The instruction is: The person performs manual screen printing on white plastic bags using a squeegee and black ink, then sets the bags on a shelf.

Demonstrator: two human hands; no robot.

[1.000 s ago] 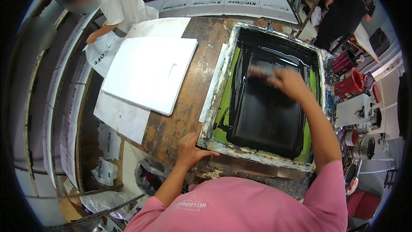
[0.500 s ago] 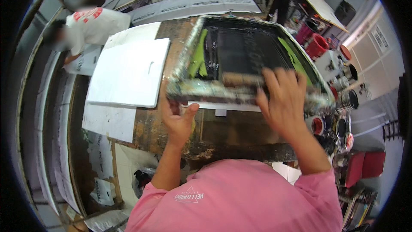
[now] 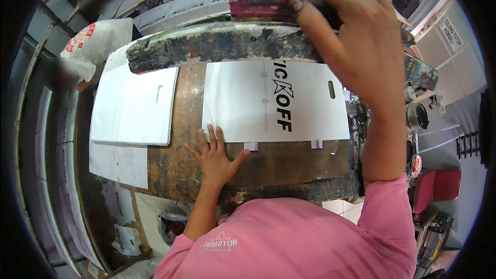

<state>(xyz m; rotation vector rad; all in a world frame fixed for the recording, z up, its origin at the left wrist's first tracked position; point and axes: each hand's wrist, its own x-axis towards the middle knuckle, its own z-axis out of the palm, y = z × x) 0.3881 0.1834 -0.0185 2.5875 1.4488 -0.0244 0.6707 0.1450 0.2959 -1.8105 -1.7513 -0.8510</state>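
Note:
My left hand (image 3: 213, 157) lies with fingers spread, its fingertips on the near left corner of a white plastic bag (image 3: 232, 101). The bag lies flat on the worktable, with black printing across it and a die-cut handle hole at its right end. Above its far edge, a paint-stained screen printing frame (image 3: 222, 45) is tilted up, its near side raised. My right hand (image 3: 361, 41) is closed round a squeegee (image 3: 261, 6) with a stained wooden handle, over the frame's raised edge. Whether those fingers also bear on the frame is hidden. The screen's mesh is out of sight.
A stack of white bags (image 3: 129, 106) lies at left on the stained worktable (image 3: 175, 168). Small white tabs (image 3: 316, 145) mark the bag's near edge. Ink cans (image 3: 417, 118) stand at right. Another person in a white shirt (image 3: 101, 41) is at far left, by racks of printed bags.
The frame's near side has swung up, uncovering the printed bag. My right hand has risen with the squeegee. My left hand has left the frame and now rests on the bag's corner.

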